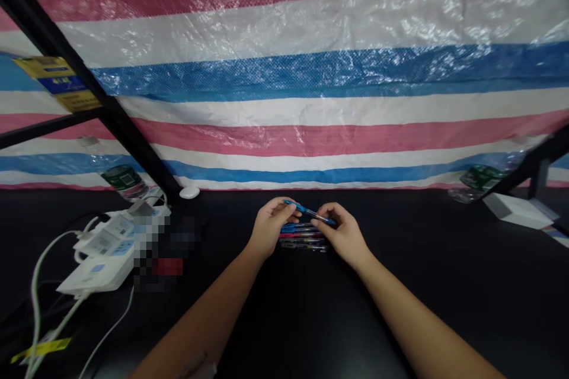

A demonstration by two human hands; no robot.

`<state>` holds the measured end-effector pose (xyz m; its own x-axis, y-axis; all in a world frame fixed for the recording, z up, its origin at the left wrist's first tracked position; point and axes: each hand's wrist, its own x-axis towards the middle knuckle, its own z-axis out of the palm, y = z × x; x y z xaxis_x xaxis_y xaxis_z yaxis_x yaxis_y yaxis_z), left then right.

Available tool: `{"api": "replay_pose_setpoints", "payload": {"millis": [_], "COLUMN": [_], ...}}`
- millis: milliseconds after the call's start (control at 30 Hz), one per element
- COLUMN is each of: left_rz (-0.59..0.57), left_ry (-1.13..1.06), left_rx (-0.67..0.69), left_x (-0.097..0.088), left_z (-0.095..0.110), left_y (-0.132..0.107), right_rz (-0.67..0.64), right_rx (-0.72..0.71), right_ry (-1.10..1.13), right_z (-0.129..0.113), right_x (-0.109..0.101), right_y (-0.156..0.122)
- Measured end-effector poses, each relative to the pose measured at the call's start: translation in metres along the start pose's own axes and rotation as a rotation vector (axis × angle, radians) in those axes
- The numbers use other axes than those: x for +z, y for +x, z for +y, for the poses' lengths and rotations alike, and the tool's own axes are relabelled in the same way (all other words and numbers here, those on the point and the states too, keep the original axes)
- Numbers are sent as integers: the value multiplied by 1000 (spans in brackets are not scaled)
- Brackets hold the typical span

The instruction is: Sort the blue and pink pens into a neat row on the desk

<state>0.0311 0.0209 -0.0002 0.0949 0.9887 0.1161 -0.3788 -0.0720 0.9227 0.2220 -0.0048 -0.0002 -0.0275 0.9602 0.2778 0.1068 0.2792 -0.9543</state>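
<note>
The left hand (269, 226) and right hand (343, 235) pinch a blue pen (310, 212) by its ends over the pen row (302, 238); a slip could scatter them

Pens (302, 238) on table (311, 320) between hands (269, 225) (344, 235), power strips (104, 249) at left.

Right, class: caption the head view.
Left hand and right hand hold a blue pen over other pens on a black table.
</note>
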Motion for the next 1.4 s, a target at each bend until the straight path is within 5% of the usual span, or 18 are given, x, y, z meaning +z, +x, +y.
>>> {"api": "replay_pose_setpoints", "payload": {"millis": [167, 433, 733, 1000, 1400], "left_rz": [-70, -14, -14, 95, 75], "left_ry": [-24, -79, -84, -123, -31], "left_rx": [-19, 1, -25, -57, -44], "left_x": [7, 11, 11, 11, 8], "left_z": [1, 1, 2, 5, 6], "left_y": [-4, -4, -7, -3, -4], "right_rz": [-170, 11, -90, -52, -44], "right_rx": [119, -113, -130, -136, -108], "right_ry": [-3, -131, -213, -266, -260], "right_z": [-8, 2, -5, -2, -1], "right_x": [3, 5, 6, 3, 2], "right_y": [-3, -4, -5, -3, -3]}}
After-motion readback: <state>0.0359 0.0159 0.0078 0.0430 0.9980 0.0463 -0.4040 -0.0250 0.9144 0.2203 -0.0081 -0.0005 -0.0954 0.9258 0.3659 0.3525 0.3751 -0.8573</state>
